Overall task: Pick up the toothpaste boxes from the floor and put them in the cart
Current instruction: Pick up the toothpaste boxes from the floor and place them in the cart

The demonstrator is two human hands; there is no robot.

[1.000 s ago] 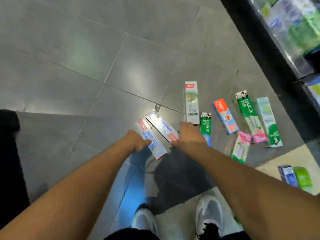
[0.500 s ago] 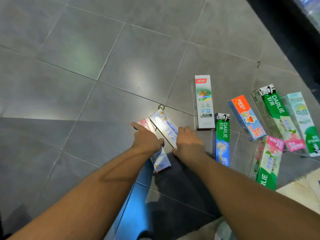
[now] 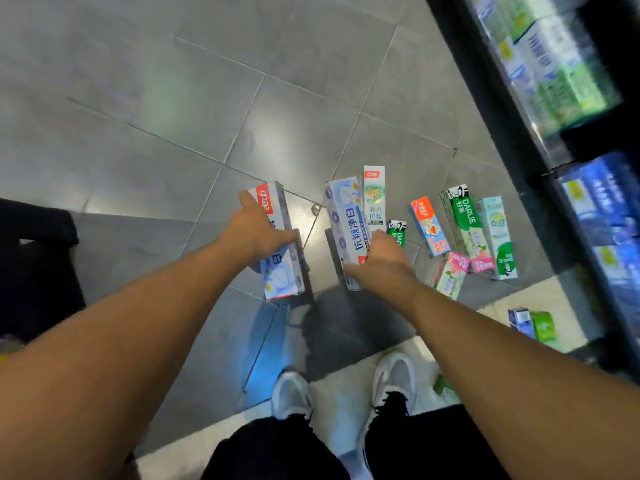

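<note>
Hands (image 3: 258,233) (image 3: 381,261) grip two glossy rectangular cardboard toothpaste boxes (image 3: 282,268) (image 3: 346,230).

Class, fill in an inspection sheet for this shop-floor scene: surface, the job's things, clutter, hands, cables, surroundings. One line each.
Surface: grey tiled floor, glossy, with light reflections.
Job's things: two pale blue boxes, left box and right box, each held in a hand; seven more boxes on the floor, among them a white box, an orange box and a green Darlie box.
Clutter: two small boxes lower right.
Hands: left hand grips the left box; right hand grips the right box.
Cables: nothing seen.
Surroundings: stocked shelf at right; a dark object at left, unclear; white shoes.
</note>
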